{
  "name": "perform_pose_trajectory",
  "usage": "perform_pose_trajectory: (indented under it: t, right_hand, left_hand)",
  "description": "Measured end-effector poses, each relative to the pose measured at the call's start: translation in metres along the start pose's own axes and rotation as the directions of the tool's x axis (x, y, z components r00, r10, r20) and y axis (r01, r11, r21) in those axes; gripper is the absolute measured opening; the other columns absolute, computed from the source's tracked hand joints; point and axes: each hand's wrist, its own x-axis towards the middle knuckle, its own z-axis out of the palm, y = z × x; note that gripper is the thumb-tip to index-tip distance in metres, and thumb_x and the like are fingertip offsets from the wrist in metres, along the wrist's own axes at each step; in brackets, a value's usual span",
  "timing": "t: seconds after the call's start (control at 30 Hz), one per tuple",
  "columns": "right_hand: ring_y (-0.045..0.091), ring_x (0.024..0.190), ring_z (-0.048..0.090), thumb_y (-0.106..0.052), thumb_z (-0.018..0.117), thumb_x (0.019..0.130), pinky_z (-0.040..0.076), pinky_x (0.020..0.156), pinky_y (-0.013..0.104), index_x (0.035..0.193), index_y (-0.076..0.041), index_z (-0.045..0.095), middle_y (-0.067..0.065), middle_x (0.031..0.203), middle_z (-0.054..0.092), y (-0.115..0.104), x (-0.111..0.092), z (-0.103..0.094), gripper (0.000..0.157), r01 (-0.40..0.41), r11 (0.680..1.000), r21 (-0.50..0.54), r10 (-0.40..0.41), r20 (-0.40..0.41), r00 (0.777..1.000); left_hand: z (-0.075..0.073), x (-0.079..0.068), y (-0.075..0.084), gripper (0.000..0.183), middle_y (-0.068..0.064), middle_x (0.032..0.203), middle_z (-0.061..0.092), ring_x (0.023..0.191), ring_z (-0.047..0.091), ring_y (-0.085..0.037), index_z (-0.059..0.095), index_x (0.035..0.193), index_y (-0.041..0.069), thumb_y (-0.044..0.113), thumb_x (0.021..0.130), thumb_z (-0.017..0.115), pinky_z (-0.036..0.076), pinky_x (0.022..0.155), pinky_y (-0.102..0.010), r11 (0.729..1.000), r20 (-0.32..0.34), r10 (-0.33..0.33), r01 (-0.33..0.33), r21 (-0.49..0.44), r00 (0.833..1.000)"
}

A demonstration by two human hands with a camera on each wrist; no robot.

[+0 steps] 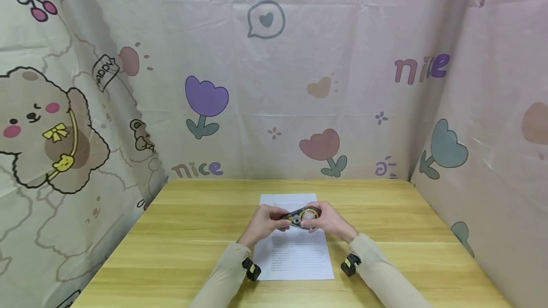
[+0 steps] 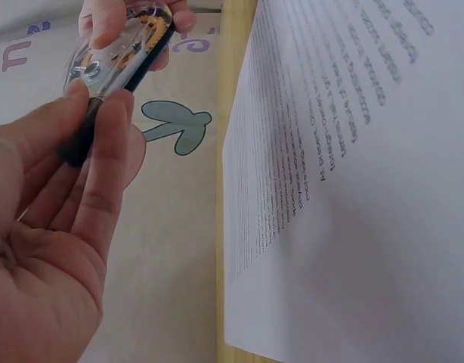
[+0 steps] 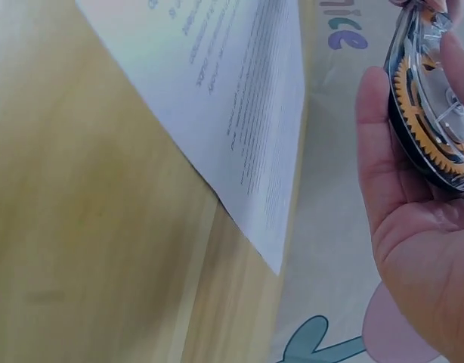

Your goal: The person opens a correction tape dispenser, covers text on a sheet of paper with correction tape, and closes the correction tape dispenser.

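Note:
A clear-bodied correction tape (image 1: 307,214) with an orange gear and a dark back is held above the printed paper sheet (image 1: 295,256) in the head view. My left hand (image 1: 265,219) pinches its narrow dark end between thumb and fingers. At the wider gear end, my right hand (image 1: 331,220) grips the body, thumb on the clear face and fingers behind. The right wrist view shows the toothed orange gear (image 3: 419,121) through the clear casing. In the left wrist view the thumb and fingers cover part of the dark tip (image 2: 79,144).
The sheet lies flat on a wooden table (image 1: 184,241), below both hands. A patterned curtain (image 1: 265,70) hangs behind the table and along both sides. Small black cameras are strapped at the left wrist (image 1: 251,269) and the right wrist (image 1: 351,264).

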Motion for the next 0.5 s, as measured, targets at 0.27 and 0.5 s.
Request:
perform_pose_trajectory:
  t: [0.27, 0.5]
  right_hand:
    - [0.021, 0.088, 0.066, -0.014, 0.075, 0.086, 0.063, 0.072, 0.043, 0.129, -0.002, 0.057, 0.018, 0.113, 0.063, 0.0026, -0.0023, 0.0005, 0.048, 0.033, 0.999, -0.014, -0.033, 0.002, 0.999]
    - [0.022, 0.095, 0.062, -0.02, 0.078, 0.084, 0.061, 0.077, 0.039, 0.136, -0.012, 0.052, 0.016, 0.12, 0.058, 0.0019, -0.0024, 0.0046, 0.059, 0.092, 0.986, -0.141, -0.096, -0.025, 0.995]
  left_hand:
    - [0.0024, 0.0016, -0.0004, 0.024, -0.016, 0.094, 0.074, 0.076, 0.072, -0.017, 0.072, 0.109, -0.004, 0.004, 0.086, 0.073, 0.063, 0.068, -0.029, 0.999, 0.041, 0.019, -0.017, -0.033, 0.999]
    - [0.0021, 0.0028, -0.0014, 0.026, -0.014, 0.096, 0.074, 0.077, 0.071, -0.017, 0.071, 0.111, -0.002, 0.01, 0.087, 0.073, 0.062, 0.069, -0.029, 0.999, 0.038, 0.034, -0.034, 0.008, 0.999]
